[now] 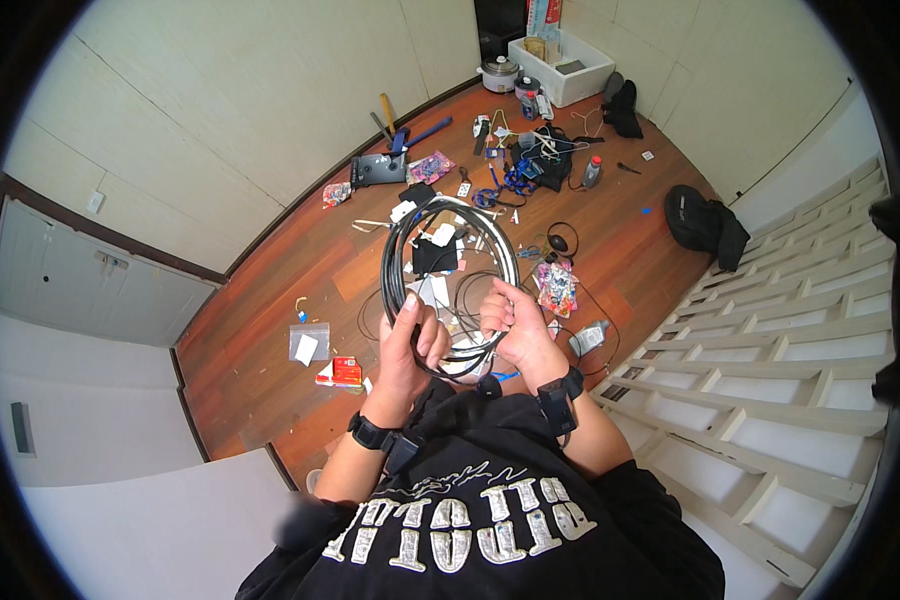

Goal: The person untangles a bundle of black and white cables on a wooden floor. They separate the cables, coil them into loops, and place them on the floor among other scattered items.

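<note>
A coil of black cable (390,259) is held up in front of my body, wound into a large ring of several turns. Its right side shines white in the light. My left hand (412,337) grips the lower left of the ring, thumb pointing up along the turns. On the lower right, my right hand (517,322) has its fingers curled around the same coil. Through and below the ring, loose thin black cable (469,289) lies on the floor among white papers (440,291) and a black flat item (435,256).
Scattered on the wooden floor are a colourful bag (557,289), a grey bottle (589,339), a red box (340,372) and a clear zip bag (309,343). Farther off stand a white foam box (570,82) and a pot (500,75). White slatted shelving (765,360) lines the right.
</note>
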### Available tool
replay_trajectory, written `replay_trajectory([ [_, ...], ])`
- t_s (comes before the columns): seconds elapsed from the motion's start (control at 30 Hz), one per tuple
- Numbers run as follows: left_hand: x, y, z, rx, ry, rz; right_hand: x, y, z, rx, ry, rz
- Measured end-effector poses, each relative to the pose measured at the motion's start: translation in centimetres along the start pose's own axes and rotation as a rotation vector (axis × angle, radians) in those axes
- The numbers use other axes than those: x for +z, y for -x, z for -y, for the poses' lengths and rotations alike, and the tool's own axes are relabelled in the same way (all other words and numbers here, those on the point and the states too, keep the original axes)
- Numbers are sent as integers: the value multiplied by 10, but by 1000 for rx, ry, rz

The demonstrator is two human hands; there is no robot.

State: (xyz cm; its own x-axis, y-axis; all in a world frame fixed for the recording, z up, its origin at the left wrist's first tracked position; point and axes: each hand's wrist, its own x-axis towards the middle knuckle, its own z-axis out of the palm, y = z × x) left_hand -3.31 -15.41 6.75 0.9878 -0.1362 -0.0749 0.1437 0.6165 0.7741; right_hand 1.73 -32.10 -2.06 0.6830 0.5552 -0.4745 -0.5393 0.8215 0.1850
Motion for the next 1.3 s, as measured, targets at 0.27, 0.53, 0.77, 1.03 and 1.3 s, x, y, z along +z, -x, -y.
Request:
replay_trajectory([
  [0.27, 3, -3, 20, 92, -123, 144, 5, -1, -34, 22, -6, -143],
  [0.53, -8, 2, 41, -9, -464, 188, -24, -12, -35, 180, 360, 116],
  [0.77, -8, 5, 47, 319, -802, 99, -13, 1, -35, 191, 436, 201],
  [1.03, 3, -26, -14, 198, -34, -166, 24, 19, -46, -316, 1704, -269],
  [1.3, -5, -37, -26, -4, 182, -199, 47, 34, -48, -1137, 2068, 517],
])
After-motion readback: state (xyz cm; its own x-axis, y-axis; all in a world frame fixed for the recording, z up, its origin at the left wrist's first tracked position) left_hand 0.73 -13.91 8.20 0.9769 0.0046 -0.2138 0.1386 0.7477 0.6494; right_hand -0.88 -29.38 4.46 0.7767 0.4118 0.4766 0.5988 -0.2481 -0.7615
